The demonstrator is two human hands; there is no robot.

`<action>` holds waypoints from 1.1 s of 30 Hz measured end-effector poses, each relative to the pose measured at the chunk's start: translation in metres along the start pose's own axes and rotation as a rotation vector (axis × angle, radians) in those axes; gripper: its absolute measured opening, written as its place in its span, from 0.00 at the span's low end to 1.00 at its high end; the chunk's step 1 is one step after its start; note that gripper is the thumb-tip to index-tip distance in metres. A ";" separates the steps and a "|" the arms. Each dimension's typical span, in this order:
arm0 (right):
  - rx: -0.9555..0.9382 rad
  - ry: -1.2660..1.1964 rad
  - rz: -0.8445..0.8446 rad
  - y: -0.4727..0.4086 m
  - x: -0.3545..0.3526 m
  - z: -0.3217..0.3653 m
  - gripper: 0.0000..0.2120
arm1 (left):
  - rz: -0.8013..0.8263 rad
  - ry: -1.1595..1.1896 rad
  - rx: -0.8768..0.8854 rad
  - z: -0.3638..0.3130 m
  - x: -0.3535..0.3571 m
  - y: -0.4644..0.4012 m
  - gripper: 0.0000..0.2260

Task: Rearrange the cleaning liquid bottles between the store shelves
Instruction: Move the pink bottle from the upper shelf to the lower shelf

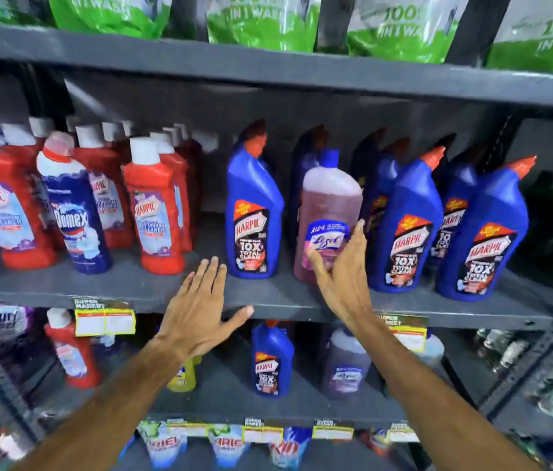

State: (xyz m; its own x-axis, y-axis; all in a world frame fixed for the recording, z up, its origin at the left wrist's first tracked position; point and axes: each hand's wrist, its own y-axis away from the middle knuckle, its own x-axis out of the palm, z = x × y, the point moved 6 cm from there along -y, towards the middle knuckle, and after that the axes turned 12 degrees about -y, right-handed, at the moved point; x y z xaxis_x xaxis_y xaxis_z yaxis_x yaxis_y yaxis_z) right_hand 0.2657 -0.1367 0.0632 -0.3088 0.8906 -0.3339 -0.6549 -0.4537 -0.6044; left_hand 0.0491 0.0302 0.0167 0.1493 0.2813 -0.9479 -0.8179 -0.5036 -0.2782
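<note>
**Hands at the middle shelf**

Right hand curls around the lower front of a pink Lizol bottle, thumb and fingers touching its label; whether the grip is tight cannot be told. Left hand is flat, fingers spread, over the near edge of the grey metal shelf, holding nothing. Glossy blue Harpic bottles with angled red caps flank the pink one; red Harpic bottles with white caps stand further left. Green pouches sit on the shelf above.
</note>
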 end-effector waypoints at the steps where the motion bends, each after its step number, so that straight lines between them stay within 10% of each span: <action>1: 0.056 -0.072 -0.005 -0.003 0.001 -0.006 0.53 | 0.051 -0.008 -0.013 0.001 0.006 -0.003 0.52; 20: 0.329 -0.476 0.038 -0.026 -0.014 -0.034 0.25 | 0.080 -0.054 -0.046 0.002 0.009 -0.006 0.49; 33: 0.273 -0.395 -0.132 0.069 -0.068 0.018 0.32 | -0.132 -0.021 0.104 -0.047 0.042 0.101 0.43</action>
State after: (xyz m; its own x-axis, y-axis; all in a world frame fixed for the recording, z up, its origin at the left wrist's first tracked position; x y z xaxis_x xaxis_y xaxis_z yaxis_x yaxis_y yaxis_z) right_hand 0.2290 -0.2279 0.0572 -0.4143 0.9078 0.0646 -0.8465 -0.3583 -0.3938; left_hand -0.0011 -0.0466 -0.0587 0.2484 0.3567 -0.9006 -0.8451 -0.3745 -0.3814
